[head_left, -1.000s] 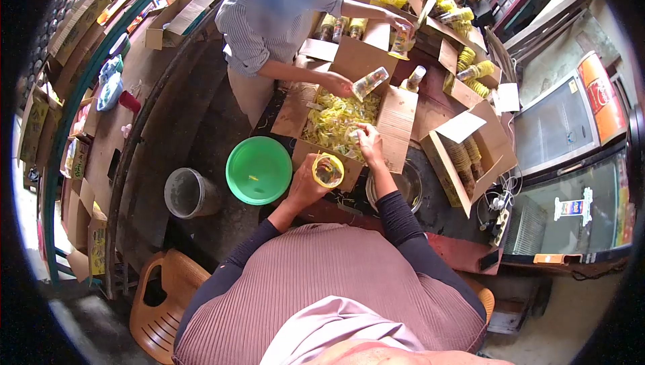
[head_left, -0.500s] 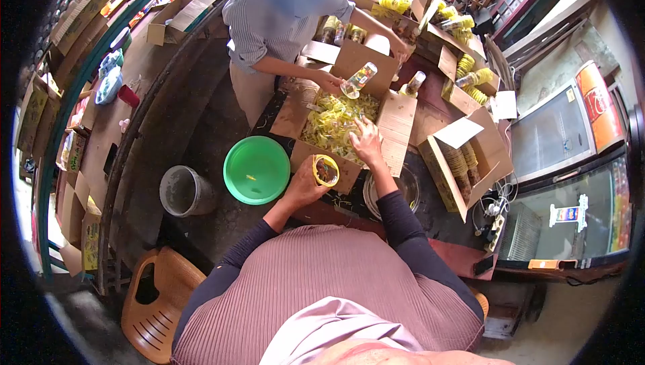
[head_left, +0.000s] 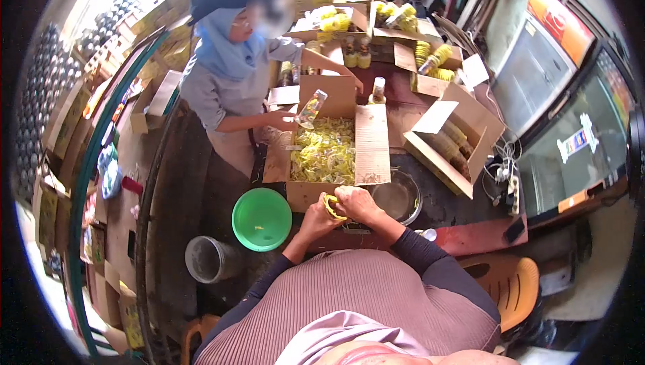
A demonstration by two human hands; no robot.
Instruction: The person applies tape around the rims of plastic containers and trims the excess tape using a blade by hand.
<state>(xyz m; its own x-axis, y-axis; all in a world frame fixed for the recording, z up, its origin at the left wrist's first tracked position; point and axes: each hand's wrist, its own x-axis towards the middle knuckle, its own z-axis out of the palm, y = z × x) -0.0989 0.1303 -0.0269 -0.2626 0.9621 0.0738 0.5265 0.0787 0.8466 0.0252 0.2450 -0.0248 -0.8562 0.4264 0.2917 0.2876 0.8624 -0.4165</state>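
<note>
My left hand [head_left: 316,222] is wrapped round a yellow-rimmed jar [head_left: 328,205], mostly hidden by the fingers. At the jar's rim, my right hand [head_left: 360,204] has its fingers bunched together; whatever they hold is hidden. Just beyond both hands stands an open cardboard box [head_left: 372,157], filled with a heap of small yellow strips or packets [head_left: 324,151]. Across from me, a person in a light blue head covering holds a clear jar with a colourful label [head_left: 311,109] above the box's left side.
A green basin [head_left: 262,192] and a grey bucket [head_left: 207,259] stand to my left. Right of the box is a round metal-looking bowl [head_left: 414,190]. Beyond it, a carton [head_left: 430,153] contains stacked jars. More cartons with yellow-lidded jars stand behind, and a glass-door fridge is at right.
My right hand has come out of the heap of yellow pieces and back to the jar's rim. The camera view has tilted upward. The other person still holds the clear jar.
</note>
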